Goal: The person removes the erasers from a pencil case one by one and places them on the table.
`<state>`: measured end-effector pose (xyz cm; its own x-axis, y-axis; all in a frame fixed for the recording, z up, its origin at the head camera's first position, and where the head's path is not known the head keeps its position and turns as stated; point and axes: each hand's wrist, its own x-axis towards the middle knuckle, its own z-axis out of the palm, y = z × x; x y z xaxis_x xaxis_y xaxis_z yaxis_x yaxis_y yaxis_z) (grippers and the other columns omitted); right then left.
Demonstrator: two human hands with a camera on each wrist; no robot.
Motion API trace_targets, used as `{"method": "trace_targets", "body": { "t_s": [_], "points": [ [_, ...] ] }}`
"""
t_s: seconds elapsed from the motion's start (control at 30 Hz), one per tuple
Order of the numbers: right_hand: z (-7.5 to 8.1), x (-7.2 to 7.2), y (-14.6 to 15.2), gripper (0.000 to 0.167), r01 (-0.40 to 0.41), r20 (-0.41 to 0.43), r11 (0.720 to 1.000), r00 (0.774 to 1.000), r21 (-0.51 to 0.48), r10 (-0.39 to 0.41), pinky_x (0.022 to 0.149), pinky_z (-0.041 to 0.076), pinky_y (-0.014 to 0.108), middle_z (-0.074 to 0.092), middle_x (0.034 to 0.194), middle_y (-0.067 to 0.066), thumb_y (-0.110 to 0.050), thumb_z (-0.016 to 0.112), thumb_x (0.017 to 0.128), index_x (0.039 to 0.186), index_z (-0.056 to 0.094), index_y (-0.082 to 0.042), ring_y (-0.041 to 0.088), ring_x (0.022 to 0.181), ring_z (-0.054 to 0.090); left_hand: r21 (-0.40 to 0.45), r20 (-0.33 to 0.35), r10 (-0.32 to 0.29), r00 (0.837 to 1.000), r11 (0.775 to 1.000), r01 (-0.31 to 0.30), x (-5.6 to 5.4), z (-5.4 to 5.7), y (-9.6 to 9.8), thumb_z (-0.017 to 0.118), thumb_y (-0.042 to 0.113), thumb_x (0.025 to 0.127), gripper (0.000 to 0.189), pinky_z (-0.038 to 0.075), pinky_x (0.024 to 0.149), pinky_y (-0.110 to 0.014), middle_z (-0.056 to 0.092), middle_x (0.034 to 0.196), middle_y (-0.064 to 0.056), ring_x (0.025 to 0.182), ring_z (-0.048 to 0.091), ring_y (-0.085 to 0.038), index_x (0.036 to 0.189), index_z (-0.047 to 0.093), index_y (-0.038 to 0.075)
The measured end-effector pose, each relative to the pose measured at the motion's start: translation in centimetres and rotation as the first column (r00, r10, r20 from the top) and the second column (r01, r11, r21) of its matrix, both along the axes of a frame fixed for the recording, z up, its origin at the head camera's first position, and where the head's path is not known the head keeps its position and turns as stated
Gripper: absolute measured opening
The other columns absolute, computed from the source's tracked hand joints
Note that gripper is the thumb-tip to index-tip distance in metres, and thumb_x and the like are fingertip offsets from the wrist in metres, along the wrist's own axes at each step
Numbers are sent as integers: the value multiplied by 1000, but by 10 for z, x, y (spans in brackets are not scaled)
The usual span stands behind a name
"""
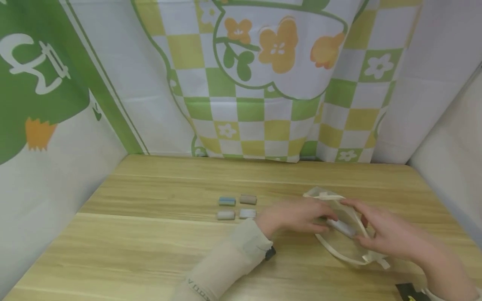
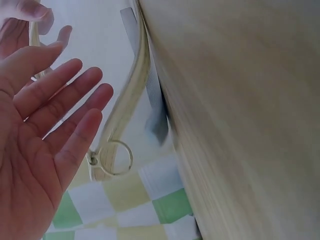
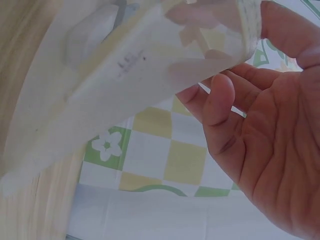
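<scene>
A translucent zip pouch (image 1: 331, 253) with cream edging lies gaping at the right of the table. My right hand (image 1: 391, 232) grips its right edge, and in the right wrist view fingers show through the film. Over the pouch's mouth my left hand (image 1: 301, 215) reaches in from the left; its fingers (image 2: 75, 105) are spread and relaxed in the left wrist view. A pale grey, rounded piece (image 1: 342, 228) lies within the pouch opening near the left fingertips. The metal zip ring (image 2: 116, 157) hangs at one end of the edging.
Several small cylindrical pieces, among them a blue-green one (image 1: 227, 201) and a brown one (image 1: 248, 199), lie in two rows on the wooden table (image 1: 143, 242), left of the pouch. A checked, flowered curtain (image 1: 244, 104) hangs behind the table. A black item (image 1: 410, 292) shows by the right wrist.
</scene>
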<state>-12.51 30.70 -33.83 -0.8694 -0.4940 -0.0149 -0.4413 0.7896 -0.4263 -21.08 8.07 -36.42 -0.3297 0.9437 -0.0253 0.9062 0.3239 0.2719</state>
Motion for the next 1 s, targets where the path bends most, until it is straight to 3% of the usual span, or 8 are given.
{"method": "trace_targets", "body": {
  "t_s": [0.33,0.6,1.0],
  "points": [
    [0,2,1,77,-1,6,1000,1000,-8,1,44,40,22,57,89,4,-13,76,84,149,35,-6,-2,48,40,-16,72,-5,997,1000,6,3,4,16,63,24,98,42,38,103,-9,62,137,5,126,55,-4,138,58,13],
    [1,1,-1,79,-11,-16,1000,1000,-14,11,47,42,21,58,90,4,-12,76,82,149,35,-5,-3,51,43,-14,95,-44,994,999,46,0,-2,27,66,21,95,42,35,106,-9,63,136,3,126,55,-6,136,59,10],
    [1,2,0,78,-15,-3,1000,1000,-7,15,46,41,22,59,92,5,-12,75,83,150,35,-6,-3,49,41,-56,139,-30,990,998,38,-3,-6,33,67,20,95,45,35,108,-10,61,139,2,129,54,-7,138,58,9]
  ]
}}
